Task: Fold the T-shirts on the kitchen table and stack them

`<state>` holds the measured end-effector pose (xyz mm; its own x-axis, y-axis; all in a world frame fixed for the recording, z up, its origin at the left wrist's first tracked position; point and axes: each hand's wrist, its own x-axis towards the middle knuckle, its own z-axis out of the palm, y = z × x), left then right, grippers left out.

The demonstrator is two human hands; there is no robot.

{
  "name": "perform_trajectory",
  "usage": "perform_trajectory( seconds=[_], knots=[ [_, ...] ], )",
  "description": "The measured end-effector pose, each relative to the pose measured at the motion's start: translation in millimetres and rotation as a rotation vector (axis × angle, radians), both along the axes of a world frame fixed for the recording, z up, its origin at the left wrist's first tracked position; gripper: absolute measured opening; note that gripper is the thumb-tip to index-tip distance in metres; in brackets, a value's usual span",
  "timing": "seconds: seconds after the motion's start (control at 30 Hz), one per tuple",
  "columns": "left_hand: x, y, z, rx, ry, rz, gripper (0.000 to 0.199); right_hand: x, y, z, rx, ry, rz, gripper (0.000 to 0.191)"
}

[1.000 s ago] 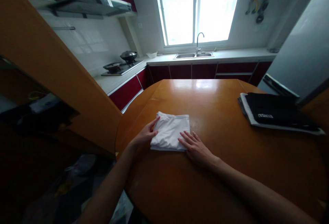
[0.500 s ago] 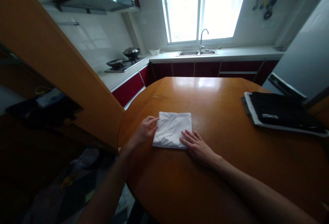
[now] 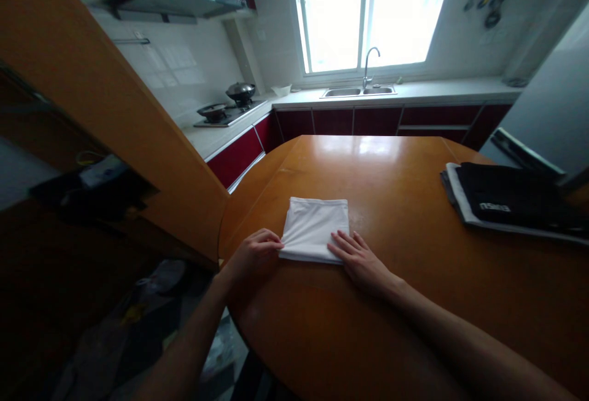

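Left hand [image 3: 257, 249] slid nearer, pinching the white cloth [image 3: 313, 228] at near left (right hand [image 3: 362, 260] flat on its right).

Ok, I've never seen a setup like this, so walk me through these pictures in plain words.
There is no machine here: a person is working with two bare hands. Every picture comes from one camera worn on that person's head, looking forward and down, so the forearms enter from the bottom.

On the wooden table lies a folded white cloth. The left hand pinches its near left corner; the right hand rests on its near right part with the fingers spread, holding nothing up.

Farther right lies a pile of dark fabric with white lettering and a white layer beneath. Beyond the table are a stove and, under the window, a sink.
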<state>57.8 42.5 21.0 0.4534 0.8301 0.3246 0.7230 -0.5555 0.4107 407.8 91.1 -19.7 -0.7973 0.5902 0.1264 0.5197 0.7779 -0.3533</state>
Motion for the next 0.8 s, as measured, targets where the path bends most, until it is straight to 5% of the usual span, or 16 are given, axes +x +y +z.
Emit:
perform_trajectory(
  seconds=[0.13, 0.33, 0.53, 0.67, 0.8],
  knots=[
    [1, -5, 9.6, -0.054, 0.039, -0.026, 0.020, 0, 1, -4.0, 0.002, -0.022, 0.009, 0.063],
    [46, 34, 22.8, 0.093, -0.074, 0.241, 0.031, -1, 2, -9.8, 0.025, -0.030, 0.026, 0.066],
    [87, 80, -13.6, -0.067, 0.288, 0.374, 0.050, 0, -1, -4.2, 0.027, -0.036, 0.023, 0.063],
    [82, 79, -35.2, -0.142, 0.406, 0.437, 0.061, 3, -6, 0.1, 0.004, -0.004, 0.033, 0.057],
    [79, 75, -35.5, -0.124, 0.426, 0.436, 0.061, -5, 3, 10.2, 0.004, 0.106, -0.114, 0.057]
  ],
)
